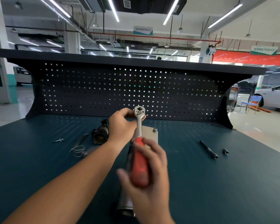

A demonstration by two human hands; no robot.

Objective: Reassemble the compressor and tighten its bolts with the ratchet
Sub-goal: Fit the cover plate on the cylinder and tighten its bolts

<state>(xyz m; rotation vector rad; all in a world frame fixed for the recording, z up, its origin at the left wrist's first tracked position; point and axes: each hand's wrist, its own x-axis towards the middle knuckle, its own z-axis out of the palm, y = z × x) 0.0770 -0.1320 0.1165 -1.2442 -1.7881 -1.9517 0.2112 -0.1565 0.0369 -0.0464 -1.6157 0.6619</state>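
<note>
**Ratchet's up off the compressor, looks like he's setting it up, not tightening yet**

The person has the ratchet with the chrome head and orange-red grip [140, 143] raised in the air over the middle of the dark teal surface [217, 183]. The right hand [149, 173] is wrapped round the orange grip. The left hand [121, 126] pinches the chrome head between thumb and fingertips (flipping the direction lever or fitting a socket, can't tell which, the underside is hidden).

The compressor, a silvery cylinder with a pale square end plate [149, 136], lies right under the hands, mostly hidden by them. One hex-head bolt [155, 129] sits in the plate's far right corner. Whether it's snug, no way to know from here.

Judging by the leftovers, this is far from done. A dark cylindrical inner part [101, 133] lies loose to the left, with long thin bolts [80, 142], a coiled wire spring [79, 151] and a small screw [58, 140] beside it. Off to the right are a black extension bar [208, 149] and a small dark socket [225, 151].

So most of the reassembly and nearly all the tightening seems left.
</note>
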